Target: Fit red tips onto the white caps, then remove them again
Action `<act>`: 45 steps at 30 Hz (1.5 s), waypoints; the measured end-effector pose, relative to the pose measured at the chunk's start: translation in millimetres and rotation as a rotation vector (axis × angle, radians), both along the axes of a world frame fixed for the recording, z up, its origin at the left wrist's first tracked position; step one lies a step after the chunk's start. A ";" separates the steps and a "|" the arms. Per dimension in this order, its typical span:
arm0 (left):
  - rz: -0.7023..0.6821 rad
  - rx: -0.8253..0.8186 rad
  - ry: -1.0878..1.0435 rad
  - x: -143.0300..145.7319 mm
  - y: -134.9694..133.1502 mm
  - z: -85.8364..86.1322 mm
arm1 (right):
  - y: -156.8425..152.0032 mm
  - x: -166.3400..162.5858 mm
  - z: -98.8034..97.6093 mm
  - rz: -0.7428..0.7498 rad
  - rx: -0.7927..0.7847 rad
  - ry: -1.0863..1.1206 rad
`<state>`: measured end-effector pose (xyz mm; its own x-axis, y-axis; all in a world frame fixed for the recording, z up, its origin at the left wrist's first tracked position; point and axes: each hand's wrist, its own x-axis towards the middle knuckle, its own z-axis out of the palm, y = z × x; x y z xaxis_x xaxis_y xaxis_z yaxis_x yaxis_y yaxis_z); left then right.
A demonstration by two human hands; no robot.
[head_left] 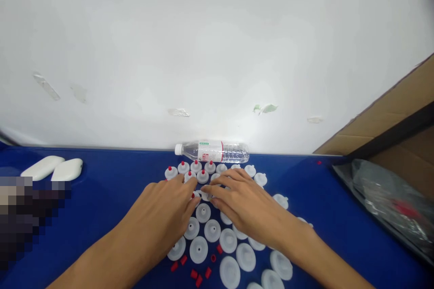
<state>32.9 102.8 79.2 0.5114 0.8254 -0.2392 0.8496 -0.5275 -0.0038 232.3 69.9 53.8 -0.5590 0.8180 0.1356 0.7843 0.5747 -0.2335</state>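
A left hand (pixel 171 203) and a right hand (pixel 233 198) bend over white discs (pixel 198 249) on a blue counter (pixel 111 180).
Left to right: two white objects (pixel 68 170); the left hand, fingertips by a red-topped disc (pixel 195 198); loose red caps (pixel 208 272); a bottle (pixel 212 151) lying by the wall (pixel 217 54); the right hand, fingers over discs. Whether either grip holds anything cannot be told.

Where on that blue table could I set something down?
Bare blue tabletop shows between the white rounded objects and the left hand, and between the rightmost white discs and the plastic bag. The middle is crowded: discs and small red pieces cluster near that hand and the right hand, with a bottle behind.
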 end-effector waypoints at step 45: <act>-0.179 -0.009 -0.068 -2.0 11.4 -9.5 | 3.7 0.9 -1.4 -0.029 0.059 0.096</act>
